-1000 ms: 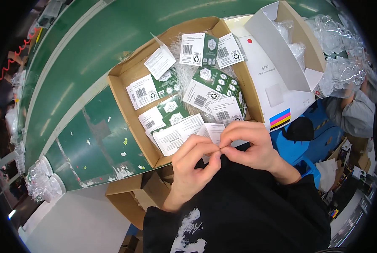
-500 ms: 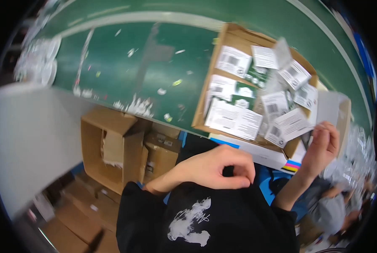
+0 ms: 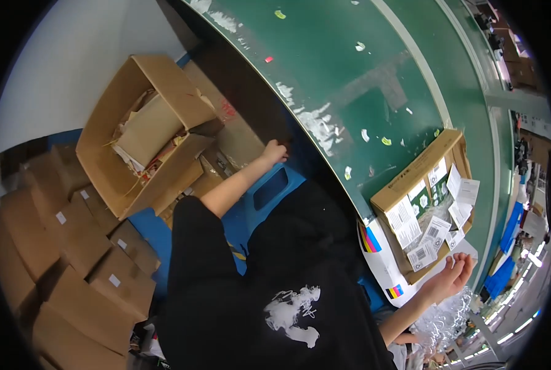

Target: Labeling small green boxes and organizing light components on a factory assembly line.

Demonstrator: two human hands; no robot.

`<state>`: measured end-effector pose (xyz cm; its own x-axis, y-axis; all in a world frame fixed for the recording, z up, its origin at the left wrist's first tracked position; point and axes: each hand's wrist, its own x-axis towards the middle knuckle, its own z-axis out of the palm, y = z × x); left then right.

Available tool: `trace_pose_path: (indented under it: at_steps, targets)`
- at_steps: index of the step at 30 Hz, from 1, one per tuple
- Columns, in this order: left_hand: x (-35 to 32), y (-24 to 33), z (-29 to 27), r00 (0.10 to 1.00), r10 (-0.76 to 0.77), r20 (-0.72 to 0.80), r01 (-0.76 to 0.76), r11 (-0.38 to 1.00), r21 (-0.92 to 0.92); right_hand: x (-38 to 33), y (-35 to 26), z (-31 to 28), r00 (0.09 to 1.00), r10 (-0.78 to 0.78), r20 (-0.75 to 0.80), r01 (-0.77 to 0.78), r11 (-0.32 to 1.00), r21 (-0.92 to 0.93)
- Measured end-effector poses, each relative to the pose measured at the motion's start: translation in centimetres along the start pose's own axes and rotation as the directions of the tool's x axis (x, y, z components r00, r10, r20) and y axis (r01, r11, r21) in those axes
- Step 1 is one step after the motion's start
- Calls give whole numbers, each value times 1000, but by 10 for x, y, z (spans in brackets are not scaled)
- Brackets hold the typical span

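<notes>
A packing workshop or warehouse line. A long green conveyor belt [image 3: 374, 80] runs through it, with an open cardboard box of labelled packets [image 3: 432, 206] at its near edge and stacked closed cartons [image 3: 72, 259] on the floor beside it.

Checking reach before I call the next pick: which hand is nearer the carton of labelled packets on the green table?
Right. The right hand hovers open just beside the carton of labelled packets; the left hand is far off, under the table edge by the open cardboard box.

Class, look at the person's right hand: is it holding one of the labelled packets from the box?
No: the right hand is open and empty, beside the box of packets.
</notes>
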<state>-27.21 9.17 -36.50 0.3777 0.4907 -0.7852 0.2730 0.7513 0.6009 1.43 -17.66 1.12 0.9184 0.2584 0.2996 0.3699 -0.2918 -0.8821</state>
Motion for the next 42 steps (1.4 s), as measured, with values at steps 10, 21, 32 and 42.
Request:
trace_pose_path:
  at_steps: [10,21,32,42]
  targets:
    - [268,-162,-8,756,651,-77,-623,750,223,-31,-29,-19,992,-77,95,93,981,-172]
    - [260,-151,14,594,802,58,-797,577,178,-144,7,-252,965,-210,159,221,322,-921]
    - [246,-48,5,426,900,-90,-837,430,339,-136,69,-268,978,22,205,164,521,-837]
    - [235,92,22,203,965,-167,-834,260,487,-143,113,-258,949,196,246,61,653,-755]
